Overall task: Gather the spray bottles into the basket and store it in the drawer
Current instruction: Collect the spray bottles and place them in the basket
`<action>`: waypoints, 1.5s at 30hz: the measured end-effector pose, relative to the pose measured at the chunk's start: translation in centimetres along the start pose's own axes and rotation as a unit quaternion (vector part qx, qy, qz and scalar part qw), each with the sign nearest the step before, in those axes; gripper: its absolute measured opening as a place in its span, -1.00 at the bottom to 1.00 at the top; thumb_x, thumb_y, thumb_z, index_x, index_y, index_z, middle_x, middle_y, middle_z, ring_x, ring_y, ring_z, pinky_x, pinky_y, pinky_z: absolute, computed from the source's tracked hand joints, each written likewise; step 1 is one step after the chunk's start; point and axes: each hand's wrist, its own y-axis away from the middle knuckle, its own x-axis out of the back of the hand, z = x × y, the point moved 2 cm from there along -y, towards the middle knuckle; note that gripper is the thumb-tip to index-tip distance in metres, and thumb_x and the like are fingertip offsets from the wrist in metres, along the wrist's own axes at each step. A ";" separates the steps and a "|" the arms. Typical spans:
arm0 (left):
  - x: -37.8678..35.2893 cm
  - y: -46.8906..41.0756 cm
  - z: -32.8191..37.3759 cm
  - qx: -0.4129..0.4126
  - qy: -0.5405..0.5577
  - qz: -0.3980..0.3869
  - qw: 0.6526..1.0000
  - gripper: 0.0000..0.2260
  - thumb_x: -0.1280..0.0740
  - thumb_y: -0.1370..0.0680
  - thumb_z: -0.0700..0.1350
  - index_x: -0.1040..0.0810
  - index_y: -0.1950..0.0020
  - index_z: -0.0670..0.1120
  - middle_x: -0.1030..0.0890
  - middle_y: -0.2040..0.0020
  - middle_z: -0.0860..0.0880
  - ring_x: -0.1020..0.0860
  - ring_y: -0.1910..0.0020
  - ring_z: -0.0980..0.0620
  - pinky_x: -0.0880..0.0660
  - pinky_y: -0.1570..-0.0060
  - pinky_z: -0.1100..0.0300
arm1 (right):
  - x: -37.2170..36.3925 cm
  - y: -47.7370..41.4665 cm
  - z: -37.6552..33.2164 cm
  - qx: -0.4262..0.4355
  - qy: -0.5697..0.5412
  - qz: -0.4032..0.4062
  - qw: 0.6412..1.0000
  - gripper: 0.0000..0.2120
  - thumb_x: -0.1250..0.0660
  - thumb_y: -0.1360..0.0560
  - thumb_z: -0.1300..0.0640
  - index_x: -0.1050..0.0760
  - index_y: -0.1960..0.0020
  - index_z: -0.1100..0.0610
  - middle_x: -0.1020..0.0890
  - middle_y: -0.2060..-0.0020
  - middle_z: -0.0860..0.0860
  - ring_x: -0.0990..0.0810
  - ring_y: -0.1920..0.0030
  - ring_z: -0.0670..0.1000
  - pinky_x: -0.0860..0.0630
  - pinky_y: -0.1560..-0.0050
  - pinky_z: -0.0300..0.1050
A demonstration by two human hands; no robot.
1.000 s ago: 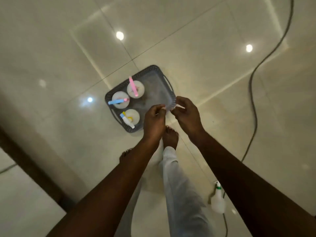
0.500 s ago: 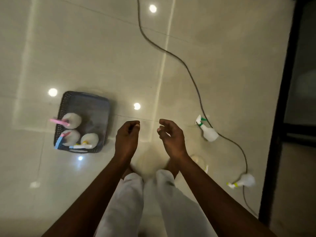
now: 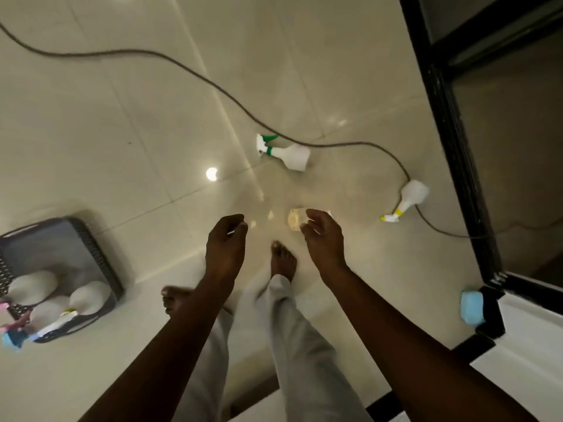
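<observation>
A dark woven basket [image 3: 91, 257] sits on the floor at the left edge and holds three white spray bottles [image 3: 88, 296] lying down. A white bottle with a green nozzle [image 3: 289, 153] lies on the tiles ahead. Another white bottle with a yellow nozzle [image 3: 408, 199] lies to the right beside the cable. A third bottle [image 3: 294, 219] shows just beyond my right hand [image 3: 323, 239], partly hidden by the fingers. My left hand [image 3: 225, 248] hangs over the floor with curled fingers. Both hands hold nothing.
A dark cable [image 3: 189, 71] snakes across the glossy tiles past both loose bottles. A black-framed glass door [image 3: 451, 132] runs down the right side. A light blue object [image 3: 472, 307] sits by its lower corner. My bare feet [image 3: 283, 260] stand below my hands.
My view has swung right, away from the basket, which now sits at the left edge. My hands have let go of the basket rim and moved toward the loose bottles.
</observation>
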 end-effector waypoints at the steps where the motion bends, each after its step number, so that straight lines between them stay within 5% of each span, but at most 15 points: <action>1: -1.5 -0.1 -0.3 0.000 -0.011 -0.005 1.000 -0.74 -0.33 -0.68 -0.09 -0.63 -0.35 -0.06 -0.68 -0.28 -0.09 -0.63 -0.31 -0.12 -0.54 -0.40 -0.19 | 1.2 -0.9 1.3 -0.023 -0.022 0.012 0.999 -0.69 -0.42 -0.58 0.26 -0.61 -0.31 0.11 -0.67 -0.24 -0.02 -0.65 -0.30 0.07 -0.61 -0.31 0.04; 3: -5.1 -0.6 -1.2 -0.002 -0.046 -0.016 0.999 -0.72 -0.33 -0.68 -0.09 -0.62 -0.38 -0.07 -0.67 -0.32 -0.07 -0.63 -0.31 -0.12 -0.57 -0.38 -0.10 | 3.8 -2.9 4.3 -0.083 -0.068 0.031 0.994 -0.69 -0.43 -0.57 0.24 -0.61 -0.31 0.13 -0.66 -0.26 0.03 -0.66 -0.25 0.10 -0.61 -0.32 0.20; 7: -10.8 -3.3 -3.1 -0.003 -0.110 -0.025 0.994 -0.66 -0.34 -0.66 -0.04 -0.58 -0.44 -0.01 -0.63 -0.38 0.01 -0.58 -0.25 0.06 -0.45 -0.09 0.32 | 6.1 -6.3 10.2 -0.191 -0.151 0.020 0.970 -0.61 -0.48 -0.57 0.19 -0.56 -0.38 0.13 -0.60 -0.35 0.13 -0.62 -0.10 -0.01 -0.69 -0.12 0.07; 11: -16.2 -7.5 -5.6 0.003 -0.164 -0.034 0.986 -0.60 -0.34 -0.65 -0.03 -0.54 -0.50 0.02 -0.58 -0.46 -0.01 -0.58 -0.34 -0.01 -0.44 -0.24 0.20 | 5.5 -10.5 15.2 -0.277 -0.194 -0.017 0.941 -0.50 -0.49 -0.58 0.12 -0.47 -0.47 0.17 -0.53 -0.40 0.21 -0.54 -0.19 0.06 -0.67 -0.19 0.14; 15: -21.0 -11.7 -8.1 -0.003 -0.227 -0.070 0.971 -0.53 -0.34 -0.64 -0.03 -0.46 -0.57 -0.01 -0.52 -0.53 -0.10 -0.52 -0.47 -0.12 -0.50 -0.44 -0.04 | 3.4 -15.7 18.5 -0.362 -0.253 -0.043 0.896 -0.71 -0.48 -0.59 0.03 -0.56 -0.21 0.16 -0.52 -0.16 0.15 -0.52 -0.22 0.14 -0.65 -0.18 0.20; 19: -24.3 -15.8 -9.5 0.009 -0.231 -0.069 0.971 -0.52 -0.34 -0.62 -0.05 -0.47 -0.57 0.00 -0.53 -0.51 -0.12 -0.59 -0.35 -0.16 -0.60 -0.27 0.02 | 0.4 -19.9 20.1 -0.404 -0.323 -0.062 0.854 -0.37 -0.44 -0.59 -0.10 -0.35 -0.56 0.09 -0.42 -0.35 0.11 -0.43 -0.45 0.24 -0.57 -0.25 0.28; 23: -26.4 -19.0 -11.3 0.045 -0.211 -0.080 0.973 -0.50 -0.36 -0.62 -0.04 -0.47 -0.57 0.01 -0.60 -0.44 -0.10 -0.67 -0.18 -0.12 -0.60 -0.05 0.16 | -1.8 -23.0 21.3 -0.410 -0.362 -0.088 0.833 -0.40 -0.32 -0.63 -0.21 -0.37 -0.55 0.08 -0.50 -0.41 0.13 -0.50 -0.33 0.22 -0.50 -0.20 0.26; 27: -26.9 -20.6 -12.8 0.063 -0.224 -0.098 0.968 -0.48 -0.34 -0.65 -0.04 -0.40 -0.62 -0.06 -0.52 -0.53 -0.12 -0.58 -0.40 -0.18 -0.58 -0.36 0.02 | -3.2 -24.3 22.8 -0.406 -0.385 -0.103 0.823 -0.47 -0.31 -0.64 -0.17 -0.42 -0.52 0.08 -0.60 -0.25 0.15 -0.60 -0.13 0.19 -0.50 -0.18 0.24; 29: -26.5 -20.6 -13.2 0.060 -0.225 -0.099 0.967 -0.48 -0.32 -0.65 -0.06 -0.39 -0.63 -0.07 -0.51 -0.53 -0.14 -0.58 -0.40 -0.20 -0.59 -0.36 -0.10 | -3.7 -24.4 23.0 -0.398 -0.403 -0.100 0.818 -0.48 -0.38 -0.63 -0.10 -0.43 -0.51 0.10 -0.62 -0.19 0.16 -0.62 -0.11 0.20 -0.58 -0.08 0.23; 36: -21.4 -17.0 -12.7 0.045 -0.126 -0.028 0.991 -0.49 -0.31 -0.63 -0.16 -0.43 -0.60 -0.09 -0.51 -0.54 -0.09 -0.54 -0.44 -0.11 -0.52 -0.45 -0.04 | -4.4 -20.8 19.3 -0.330 -0.380 -0.120 0.856 -0.48 -0.47 -0.59 -0.01 -0.45 -0.49 0.07 -0.62 -0.33 0.13 -0.64 -0.25 0.21 -0.71 0.04 0.18; 41: -13.9 -13.7 -11.2 0.033 -0.059 0.011 0.998 -0.47 -0.30 -0.59 -0.25 -0.45 -0.59 -0.11 -0.55 -0.52 -0.09 -0.58 -0.41 -0.11 -0.54 -0.44 -0.06 | -6.4 -15.8 12.7 -0.215 -0.255 -0.164 0.928 -0.57 -0.48 -0.59 0.03 -0.52 -0.42 0.02 -0.64 -0.34 0.06 -0.63 -0.34 0.16 -0.64 -0.24 0.31; 45: -6.3 -11.1 -10.3 0.022 0.000 0.053 0.998 -0.45 -0.29 -0.56 -0.33 -0.47 -0.57 -0.11 -0.55 -0.51 -0.09 -0.61 -0.33 -0.07 -0.61 -0.19 0.21 | -10.3 -10.6 7.0 -0.119 -0.174 -0.197 0.957 -0.63 -0.52 -0.55 0.04 -0.58 -0.33 0.04 -0.69 -0.26 0.02 -0.65 -0.30 0.06 -0.66 -0.23 0.30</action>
